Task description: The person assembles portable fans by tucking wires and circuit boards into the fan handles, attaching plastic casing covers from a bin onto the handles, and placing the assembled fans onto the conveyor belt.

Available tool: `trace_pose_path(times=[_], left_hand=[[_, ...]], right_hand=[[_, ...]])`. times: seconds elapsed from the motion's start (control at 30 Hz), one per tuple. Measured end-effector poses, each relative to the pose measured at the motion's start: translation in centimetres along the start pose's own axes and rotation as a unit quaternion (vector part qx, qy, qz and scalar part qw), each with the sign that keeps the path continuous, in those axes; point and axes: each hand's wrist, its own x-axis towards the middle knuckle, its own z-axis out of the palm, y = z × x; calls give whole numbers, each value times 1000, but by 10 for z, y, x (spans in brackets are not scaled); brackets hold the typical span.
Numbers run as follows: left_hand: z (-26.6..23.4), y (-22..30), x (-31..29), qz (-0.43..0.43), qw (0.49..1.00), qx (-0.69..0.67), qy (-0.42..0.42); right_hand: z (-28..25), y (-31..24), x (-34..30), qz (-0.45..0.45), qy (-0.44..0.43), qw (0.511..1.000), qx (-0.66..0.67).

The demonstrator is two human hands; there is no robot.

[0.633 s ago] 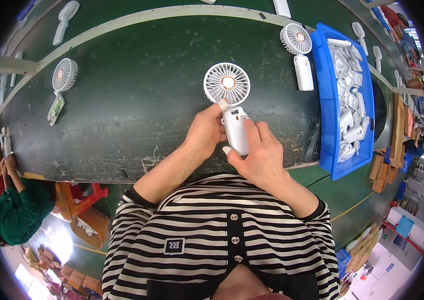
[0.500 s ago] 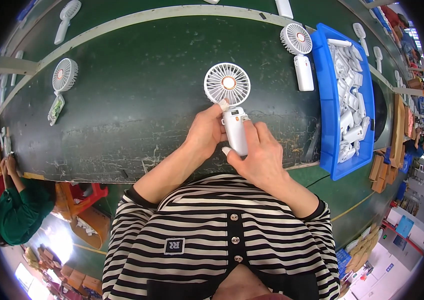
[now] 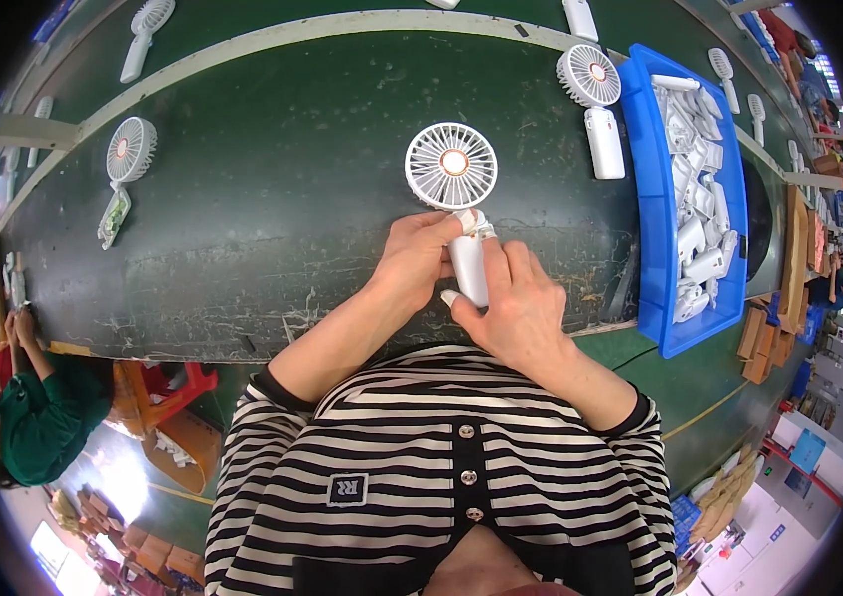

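A white handheld fan (image 3: pixel 469 270) lies in front of me, its round grille pointing away and its handle toward my body. My left hand (image 3: pixel 416 256) grips the upper handle from the left, the wrapped thumb pressed across its top just below the fan head. On the other side my right hand (image 3: pixel 516 303) holds the handle, fingers along its right edge and the white-wrapped thumb near its lower left. The handle's upper face is mostly hidden beneath my left thumb.
A blue bin (image 3: pixel 652 199) full of white plastic parts stands at the right. Beside it lies another white fan (image 3: pixel 604 144). At the left is a fan with an opened handle (image 3: pixel 115 217). More fans lie beyond the pale rail (image 3: pixel 342 22). Someone in green (image 3: pixel 49 407) sits at the far left.
My left thumb has moved right and slightly down, from the fan's neck onto the handle's top. Fans beyond the rail have shifted a little to the right.
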Motion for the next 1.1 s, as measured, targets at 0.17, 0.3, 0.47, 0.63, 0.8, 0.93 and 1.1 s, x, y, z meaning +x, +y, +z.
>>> trace_pose_path(times=[0.17, 0.3, 0.47, 0.63, 0.8, 0.93, 1.1], left_hand=[[2, 4, 1, -30, 998, -49, 13], [-5, 8, -3, -22, 999, -45, -13], [-12, 6, -1, -36, 997, -16, -59], [-16, 3, -1, -17, 999, -13, -46], [-16, 8, -6, -7, 999, 8, -49], [-17, 9, -7, -8, 998, 36, -47], [-16, 2, -4, 12, 997, 70, -34]], right_hand=[[-3, 4, 0, -2, 35, 999, 23], [-16, 16, -5, 19, 91, 995, 32], [7, 54, -5, 72, 93, 992, -40], [15, 51, 8, -40, 157, 987, -1], [30, 50, 29, -102, 154, 971, 152], [30, 48, 34, -128, 134, 967, 177], [33, 51, 39, -157, 138, 965, 160]])
